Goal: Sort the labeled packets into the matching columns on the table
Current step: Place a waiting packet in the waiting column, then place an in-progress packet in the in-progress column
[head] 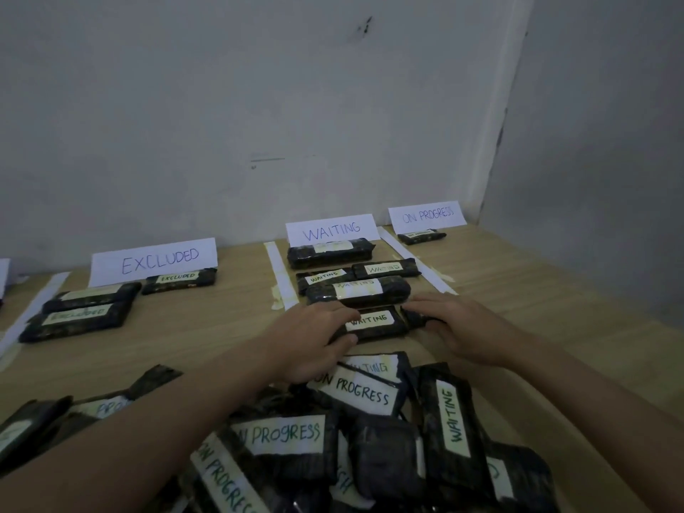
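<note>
Running left to right across the wooden table, the columns are parted by pale tape strips and headed by paper signs propped against the wall, so each dark packet can be matched by its label.

Item, at ten o'clock: EXCLUDED sign, with three EXCLUDED packets lying before it, labels up, presumably so they can be checked at a glance.

Item, at twelve o'clock: WAITING sign. Four packets are stacked loosely down the column beneath it. A fifth, the WAITING packet, lies at the near end of the column, label upward, just beside the packet above it; judged to be in the act of being set down and squared.

Item: left hand. Fingers curl round the packet's left end, thumb along its near edge; a light hold, not a clench.

Item: right hand. Fingers reach flat and nearly straight onto the packet's right end, resting on it; whether the thumb is tucked under it cannot be told.

Item, at one o'clock: ON PROGRESS sign, with one packet in front of it.

Item, at six o'clock: unsorted pile, heaped crosswise under the forearms, showing ON PROGRESS and WAITING labels; much sorting appears to remain.
</note>
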Available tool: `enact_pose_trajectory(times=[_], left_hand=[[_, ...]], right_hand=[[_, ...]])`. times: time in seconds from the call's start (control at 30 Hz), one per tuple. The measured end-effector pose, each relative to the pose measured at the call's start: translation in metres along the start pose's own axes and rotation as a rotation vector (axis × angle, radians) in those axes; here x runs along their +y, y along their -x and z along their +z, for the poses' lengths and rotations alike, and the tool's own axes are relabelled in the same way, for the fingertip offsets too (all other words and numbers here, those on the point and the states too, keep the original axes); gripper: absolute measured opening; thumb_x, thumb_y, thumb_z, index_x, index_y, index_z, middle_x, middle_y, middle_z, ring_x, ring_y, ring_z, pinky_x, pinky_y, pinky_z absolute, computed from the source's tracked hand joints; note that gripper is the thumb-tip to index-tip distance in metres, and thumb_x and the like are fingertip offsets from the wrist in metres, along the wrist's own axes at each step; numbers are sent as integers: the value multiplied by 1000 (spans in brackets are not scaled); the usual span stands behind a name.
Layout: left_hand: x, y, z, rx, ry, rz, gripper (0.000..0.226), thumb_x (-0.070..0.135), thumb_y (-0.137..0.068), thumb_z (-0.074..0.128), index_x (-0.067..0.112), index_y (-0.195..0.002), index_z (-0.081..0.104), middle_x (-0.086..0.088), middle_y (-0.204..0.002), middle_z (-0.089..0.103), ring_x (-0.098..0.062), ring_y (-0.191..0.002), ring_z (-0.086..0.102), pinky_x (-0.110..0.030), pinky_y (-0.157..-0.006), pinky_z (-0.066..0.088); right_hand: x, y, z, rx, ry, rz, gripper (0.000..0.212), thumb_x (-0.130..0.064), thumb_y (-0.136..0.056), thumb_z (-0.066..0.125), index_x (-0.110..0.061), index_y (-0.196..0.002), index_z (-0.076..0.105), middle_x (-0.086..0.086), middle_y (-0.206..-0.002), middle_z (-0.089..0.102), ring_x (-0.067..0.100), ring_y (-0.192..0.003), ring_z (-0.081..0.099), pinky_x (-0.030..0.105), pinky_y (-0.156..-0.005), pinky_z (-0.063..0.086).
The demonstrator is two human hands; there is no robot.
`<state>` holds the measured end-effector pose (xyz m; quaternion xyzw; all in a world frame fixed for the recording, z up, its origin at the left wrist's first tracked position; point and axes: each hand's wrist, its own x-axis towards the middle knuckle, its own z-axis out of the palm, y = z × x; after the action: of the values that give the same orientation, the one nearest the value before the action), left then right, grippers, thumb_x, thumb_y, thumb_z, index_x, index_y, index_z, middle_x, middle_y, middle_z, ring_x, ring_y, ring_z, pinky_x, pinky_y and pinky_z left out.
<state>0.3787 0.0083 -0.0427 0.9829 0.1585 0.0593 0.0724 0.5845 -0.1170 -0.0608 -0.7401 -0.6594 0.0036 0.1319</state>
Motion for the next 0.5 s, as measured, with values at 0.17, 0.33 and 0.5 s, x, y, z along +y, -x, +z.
enact_pose_trajectory(times=[0.17,0.33,0.5], left_hand=[[-17,28,-11,-21,-11,-65,39,29,-98,35,21,-135,41,2,-138,47,-16,-125,43,-32,-102,35],[-28,60,-20,-32,-14,-114,38,27,-99,34,21,-135,41,4,-140,46,-13,-128,41,-26,-103,30],[-38,81,-21,-15,1,-125,37,29,-98,35,21,-133,44,5,-136,49,-11,-124,43,-24,-99,31]], right_hand=[[-45,-4,-11,14,-63,-149,31,-12,-93,49,-18,-121,60,-5,-123,60,10,-112,53,21,-93,40],[-91,-6,-8,-118,-77,-222,26,-30,-90,56,-24,-114,63,-8,-106,66,4,-93,58,29,-84,50],[-107,-5,6,-227,-24,-139,43,-47,-79,64,-30,-119,57,-6,-112,62,9,-99,54,35,-86,49]])
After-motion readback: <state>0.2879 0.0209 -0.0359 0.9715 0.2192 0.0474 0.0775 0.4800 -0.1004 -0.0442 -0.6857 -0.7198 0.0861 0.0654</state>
